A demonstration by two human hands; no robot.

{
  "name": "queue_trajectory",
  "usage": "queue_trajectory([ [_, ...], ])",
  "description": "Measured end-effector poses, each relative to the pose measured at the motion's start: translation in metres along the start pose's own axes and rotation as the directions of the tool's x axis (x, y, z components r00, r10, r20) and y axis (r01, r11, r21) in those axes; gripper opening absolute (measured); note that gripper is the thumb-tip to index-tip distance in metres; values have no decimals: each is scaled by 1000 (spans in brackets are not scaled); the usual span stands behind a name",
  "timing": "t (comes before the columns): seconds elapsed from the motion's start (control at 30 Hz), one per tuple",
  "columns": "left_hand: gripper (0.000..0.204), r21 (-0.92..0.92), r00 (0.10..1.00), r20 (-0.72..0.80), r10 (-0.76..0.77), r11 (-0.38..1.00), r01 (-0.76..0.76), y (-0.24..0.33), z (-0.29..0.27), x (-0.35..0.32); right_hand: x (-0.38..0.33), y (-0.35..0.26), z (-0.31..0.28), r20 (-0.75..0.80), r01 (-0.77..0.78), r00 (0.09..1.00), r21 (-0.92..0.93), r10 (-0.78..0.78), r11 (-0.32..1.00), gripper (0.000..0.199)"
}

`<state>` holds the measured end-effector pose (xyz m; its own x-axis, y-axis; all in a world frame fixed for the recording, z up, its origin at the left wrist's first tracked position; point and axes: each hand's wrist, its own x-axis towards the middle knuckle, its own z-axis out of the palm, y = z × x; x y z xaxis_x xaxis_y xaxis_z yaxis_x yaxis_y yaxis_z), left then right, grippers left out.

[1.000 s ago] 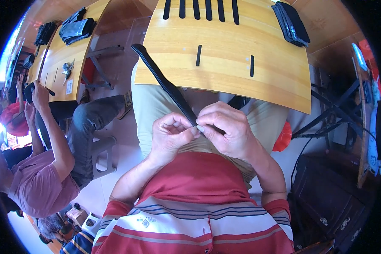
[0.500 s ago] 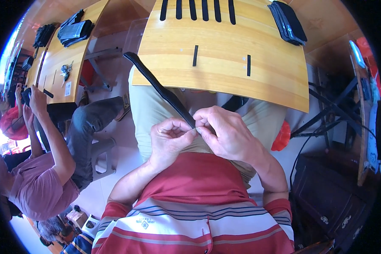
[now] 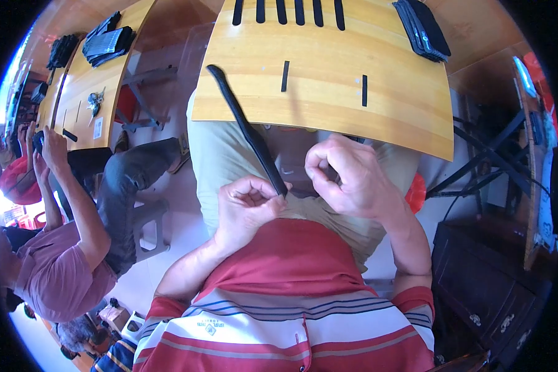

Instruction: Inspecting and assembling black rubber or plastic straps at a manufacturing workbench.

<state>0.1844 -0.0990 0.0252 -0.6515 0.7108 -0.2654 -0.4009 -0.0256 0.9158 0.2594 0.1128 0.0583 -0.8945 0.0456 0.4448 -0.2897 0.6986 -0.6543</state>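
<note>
A long, narrow black fabric strap slants from above my lap up over the table's near left edge. My left hand is closed on its lower end, pinching it between thumb and fingers. To the right, apart from the strap, my right hand is raised with thumb and fingers curled in a pinch. Whatever that pinch may hold cannot be made out. On the wooden table in front lie two short thin black strips, a left one and a right one.
Several black straps lie side by side at the table's far edge. A stack of dark fabric pieces sits at its far right corner. A co-worker sits at another table on the left. A dark cabinet stands at the right.
My right hand has come away from the strap's lower end and moved up and right. The strap, still in my left hand, has swung a little more upright.
</note>
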Motion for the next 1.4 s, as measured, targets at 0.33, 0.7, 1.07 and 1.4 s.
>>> queue_trajectory([
  [0.33, 11, -19, 998, 5, 66, 998, -66, -9, -3, 5, -19, -10, 31, 12, -41, 999, 191, 40, 981, 32],
  [0.7, 10, 24, 997, -22, 74, 997, -74, -12, -2, 2, -21, -11, 37, 22, -143, 990, 267, 142, 953, 28],
  [1.07, 10, 19, 998, -11, 59, 998, -58, -14, -2, 1, -22, -11, 41, 16, -139, 990, 252, 139, 958, 28],
  [1.4, 9, 50, 998, -29, 55, 997, -54, -14, -4, -3, -15, -15, 38, -4, 87, 996, -61, -88, 994, 30],
])
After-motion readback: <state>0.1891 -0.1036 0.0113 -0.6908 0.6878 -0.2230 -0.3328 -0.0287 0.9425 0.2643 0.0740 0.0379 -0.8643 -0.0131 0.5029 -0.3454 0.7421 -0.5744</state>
